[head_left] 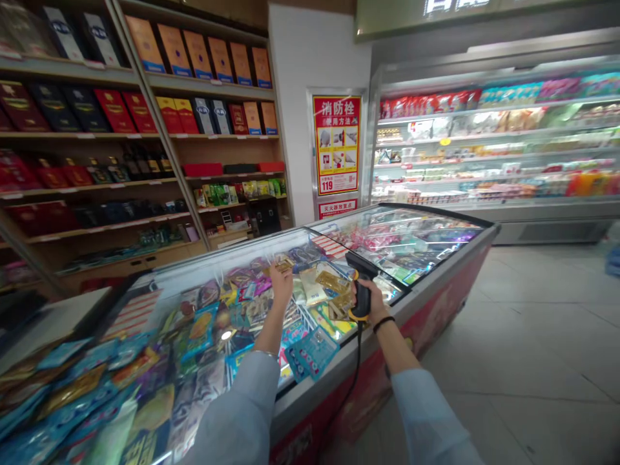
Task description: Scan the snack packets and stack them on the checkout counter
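While held apart, the right hand (364, 298) grips a barcode scanner (362, 284), the left hand (281, 283) a gold packet (283, 262).

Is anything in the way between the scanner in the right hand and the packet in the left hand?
Nothing visible: the barcode scanner in the right hand has open air to the gold packet in the left hand. The packets in the chest freezer lie below that gap, and the cord hangs downward.

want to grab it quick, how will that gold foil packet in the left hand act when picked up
The small gold foil packet is probably light for its size, since the left hand seems to pinch it with only its fingertips. It looks like a thin, flat pouch, so it is likely floppy. Its shiny surface may also feel a little slippery.
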`<control>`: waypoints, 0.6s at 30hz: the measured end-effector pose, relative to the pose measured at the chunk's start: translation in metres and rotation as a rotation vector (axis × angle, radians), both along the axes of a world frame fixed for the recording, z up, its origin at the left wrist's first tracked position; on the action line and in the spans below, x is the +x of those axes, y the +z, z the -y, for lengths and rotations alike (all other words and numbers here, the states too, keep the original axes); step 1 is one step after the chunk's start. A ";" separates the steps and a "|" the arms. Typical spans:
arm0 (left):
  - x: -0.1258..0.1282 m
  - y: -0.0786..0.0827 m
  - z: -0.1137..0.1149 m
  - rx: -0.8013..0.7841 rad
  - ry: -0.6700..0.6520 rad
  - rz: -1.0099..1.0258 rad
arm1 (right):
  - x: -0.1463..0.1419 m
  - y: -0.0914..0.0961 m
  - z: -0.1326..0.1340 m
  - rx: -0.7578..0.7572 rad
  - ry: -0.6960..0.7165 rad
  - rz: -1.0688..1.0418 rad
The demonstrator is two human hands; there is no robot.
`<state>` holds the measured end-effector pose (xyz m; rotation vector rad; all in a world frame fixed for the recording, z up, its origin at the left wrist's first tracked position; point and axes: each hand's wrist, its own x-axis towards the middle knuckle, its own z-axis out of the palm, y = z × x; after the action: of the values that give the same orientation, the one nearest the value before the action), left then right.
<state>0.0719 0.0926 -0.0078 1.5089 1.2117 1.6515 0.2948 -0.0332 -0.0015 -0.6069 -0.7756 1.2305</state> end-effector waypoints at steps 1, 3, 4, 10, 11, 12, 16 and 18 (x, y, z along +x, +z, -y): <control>0.006 -0.004 -0.004 -0.042 -0.025 -0.001 | 0.000 -0.004 -0.002 -0.004 -0.003 -0.003; 0.016 -0.011 -0.011 -0.108 -0.053 -0.018 | 0.002 -0.011 -0.005 -0.002 -0.012 -0.015; 0.022 -0.014 -0.014 -0.126 -0.063 -0.037 | 0.003 -0.014 -0.006 0.000 -0.013 -0.020; 0.046 -0.018 -0.025 -0.152 -0.049 -0.205 | 0.006 -0.018 -0.003 -0.013 -0.049 -0.043; 0.049 -0.018 -0.024 -0.149 -0.054 -0.219 | 0.006 -0.018 -0.003 -0.012 -0.060 -0.048; 0.052 -0.018 -0.023 -0.141 -0.062 -0.231 | 0.005 -0.017 -0.003 -0.012 -0.070 -0.053; 0.056 -0.018 -0.015 -0.102 -0.090 -0.277 | 0.003 -0.017 -0.003 -0.027 -0.107 -0.098; 0.053 -0.015 -0.012 -0.095 -0.092 -0.285 | 0.004 -0.017 -0.002 -0.036 -0.123 -0.115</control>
<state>0.1245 0.1047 -0.0232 1.7550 1.3256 1.3328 0.2986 -0.0310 -0.0184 -0.5986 -0.6121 1.1578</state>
